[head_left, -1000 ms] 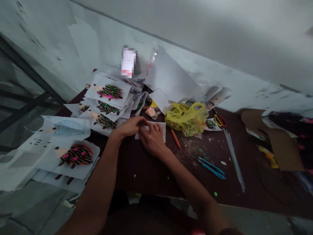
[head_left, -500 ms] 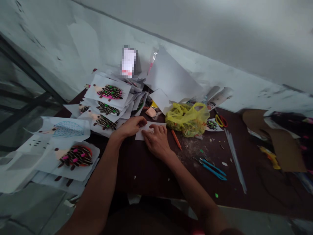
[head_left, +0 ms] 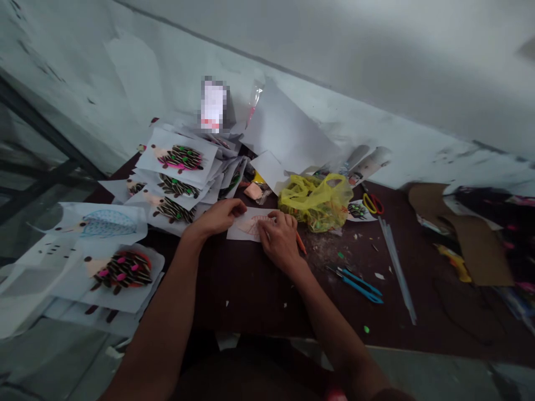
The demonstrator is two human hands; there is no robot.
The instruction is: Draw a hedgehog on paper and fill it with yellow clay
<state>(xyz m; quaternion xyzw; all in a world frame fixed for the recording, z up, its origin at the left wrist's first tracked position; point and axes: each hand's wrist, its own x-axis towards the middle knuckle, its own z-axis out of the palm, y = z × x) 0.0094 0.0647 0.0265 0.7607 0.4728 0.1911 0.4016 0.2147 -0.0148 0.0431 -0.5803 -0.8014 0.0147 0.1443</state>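
The right hand moved right, baring 1 white sheet, red-lined.

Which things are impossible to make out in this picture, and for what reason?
All in the head view:
- Right part of the small drawing: covered by the right hand.
- Contents of the yellow bag: veiled by crumpled plastic.
- Bright rectangle by the wall: pixelated.
- Dark bundle: dim, cut off by the right edge.

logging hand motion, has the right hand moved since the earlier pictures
Yes: judged against the yellow bag, the right hand has shifted rightward, closer to it, and now partly hides the orange stick.
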